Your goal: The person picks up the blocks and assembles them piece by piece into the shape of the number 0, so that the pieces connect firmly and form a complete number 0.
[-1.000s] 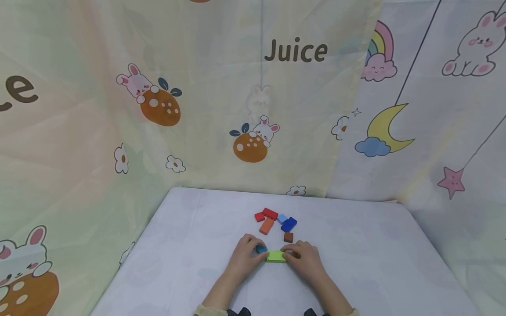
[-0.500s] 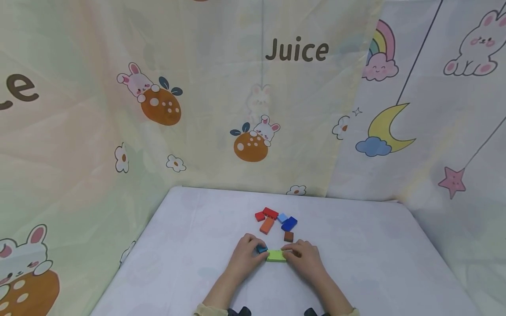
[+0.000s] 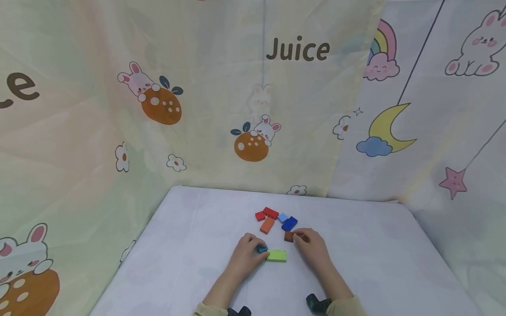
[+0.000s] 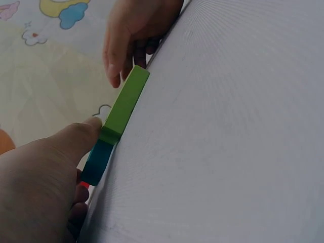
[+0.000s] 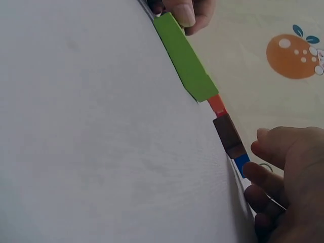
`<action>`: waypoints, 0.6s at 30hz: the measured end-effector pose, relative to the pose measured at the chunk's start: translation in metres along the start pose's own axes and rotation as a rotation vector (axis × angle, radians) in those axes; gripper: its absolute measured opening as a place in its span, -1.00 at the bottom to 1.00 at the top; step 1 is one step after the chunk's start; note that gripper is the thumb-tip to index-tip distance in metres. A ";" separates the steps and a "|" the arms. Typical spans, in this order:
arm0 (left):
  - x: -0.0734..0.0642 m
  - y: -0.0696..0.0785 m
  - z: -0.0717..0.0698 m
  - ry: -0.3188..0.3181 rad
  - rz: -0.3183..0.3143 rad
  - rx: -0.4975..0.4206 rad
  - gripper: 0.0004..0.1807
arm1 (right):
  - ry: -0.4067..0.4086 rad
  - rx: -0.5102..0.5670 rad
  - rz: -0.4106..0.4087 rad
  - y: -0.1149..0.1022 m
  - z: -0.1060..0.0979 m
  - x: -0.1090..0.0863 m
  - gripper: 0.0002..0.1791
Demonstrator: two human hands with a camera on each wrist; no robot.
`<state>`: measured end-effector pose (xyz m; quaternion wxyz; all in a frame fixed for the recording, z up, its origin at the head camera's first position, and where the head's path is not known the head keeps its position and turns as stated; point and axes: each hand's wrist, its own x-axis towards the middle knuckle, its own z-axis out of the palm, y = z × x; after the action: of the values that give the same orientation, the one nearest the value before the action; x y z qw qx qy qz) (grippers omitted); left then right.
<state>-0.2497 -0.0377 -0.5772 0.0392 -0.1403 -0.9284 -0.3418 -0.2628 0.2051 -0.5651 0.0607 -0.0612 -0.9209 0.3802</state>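
Note:
My left hand (image 3: 247, 254) has its fingers around the teal-blue block (image 3: 262, 249), thumb at the near end of a lime-green block (image 3: 276, 256). In the left wrist view the teal block (image 4: 97, 163) meets the green block (image 4: 126, 104) end to end. The right hand (image 3: 313, 248) is at the right side of a small brown block (image 3: 289, 236), fingertips right at its edge. From the right wrist, thumb and index finger spread apart beside the brown block (image 5: 230, 135), with nothing pinched between them.
Behind the hands lie two red blocks (image 3: 271, 213), an orange block (image 3: 267, 225), a light blue block (image 3: 282, 217) and a dark blue block (image 3: 290, 224). All sit on a white-covered table (image 3: 205, 219). Printed cloth walls (image 3: 213, 175) stand behind and at the sides.
The right hand has let go of the green block's right end and moved up and right to the brown block. My left hand stays where it was.

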 end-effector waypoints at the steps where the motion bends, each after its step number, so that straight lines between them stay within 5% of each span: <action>1: 0.000 0.000 0.000 -0.001 -0.001 0.000 -0.75 | -0.009 -0.013 0.008 -0.001 0.000 0.003 -0.72; 10: 0.002 0.000 -0.002 -0.006 -0.008 -0.006 -0.76 | -0.051 -0.122 -0.020 -0.006 0.002 0.025 -0.80; 18: 0.002 0.001 0.000 -0.009 -0.017 0.000 -0.76 | -0.051 -0.140 -0.031 -0.004 0.002 0.026 -0.88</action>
<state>-0.2510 -0.0368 -0.5764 0.0321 -0.1340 -0.9297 -0.3416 -0.2887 0.2044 -0.5621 0.0384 -0.0414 -0.9473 0.3154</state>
